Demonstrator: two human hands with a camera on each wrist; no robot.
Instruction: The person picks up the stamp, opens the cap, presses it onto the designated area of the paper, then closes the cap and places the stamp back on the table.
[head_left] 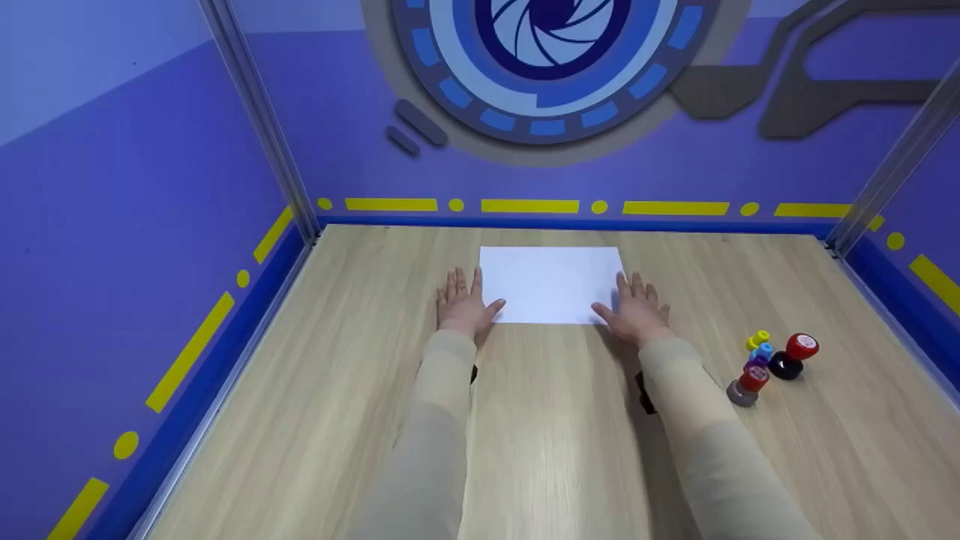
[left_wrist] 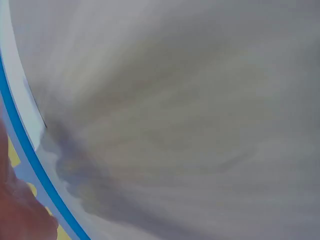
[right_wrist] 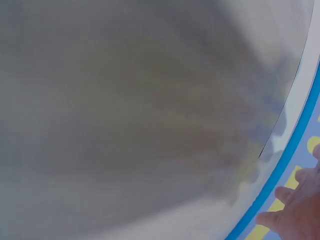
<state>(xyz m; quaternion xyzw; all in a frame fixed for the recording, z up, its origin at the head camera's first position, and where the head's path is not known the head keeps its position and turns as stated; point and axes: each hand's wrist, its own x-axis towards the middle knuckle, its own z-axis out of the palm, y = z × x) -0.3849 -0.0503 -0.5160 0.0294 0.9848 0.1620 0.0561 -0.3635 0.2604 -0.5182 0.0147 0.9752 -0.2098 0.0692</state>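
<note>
A white sheet of paper (head_left: 551, 285) lies flat on the wooden table in the head view. My left hand (head_left: 463, 306) is at its left edge, fingers spread and pointing away, with the thumb over the near left corner. On the opposite side, my right hand (head_left: 637, 311) has its fingers spread along the right edge and its thumb over the near right corner. Neither hand grips anything. Only part of the left hand (left_wrist: 25, 212) shows in the left wrist view. Spread fingers of the right hand (right_wrist: 300, 212) appear at the lower right of the right wrist view.
Right of the right forearm stand a black stamp with a red top (head_left: 802, 346), a grey stamp with a red top (head_left: 754, 377), and small yellow (head_left: 759, 340), blue (head_left: 763, 350) and purple pieces. Blue-purple panels (head_left: 330, 135) border the table (head_left: 555, 420) at the back and sides.
</note>
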